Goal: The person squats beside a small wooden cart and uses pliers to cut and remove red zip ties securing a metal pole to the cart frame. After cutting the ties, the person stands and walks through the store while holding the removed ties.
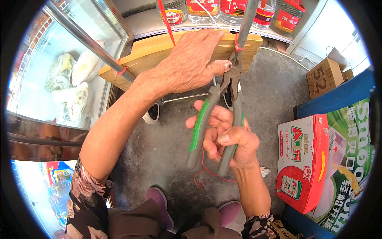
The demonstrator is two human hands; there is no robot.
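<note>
My right hand [234, 141] has its fingers and thumb around one grey-and-green handle of a pair of pliers [232, 85]. The handles stand spread apart, and the jaws point up at a red tie [238, 44] around a metal pole [247, 24]. Across the wooden board [137, 61] lies my left hand [191, 59], its fingers over the top edge and its thumb beside the plier jaws. The undersides of those fingers are hidden. A second red tie [120, 71] circles the metal pole [85, 40] on the left, at the board's end.
Glass-fronted cabinets [71, 103] with bagged food flank me on the left. Large bottles [203, 12] line a shelf behind the board. On the right are a red-and-white carton [304, 159] and a cardboard box [326, 75]. Red cord [205, 169] trails above the grey floor [175, 159].
</note>
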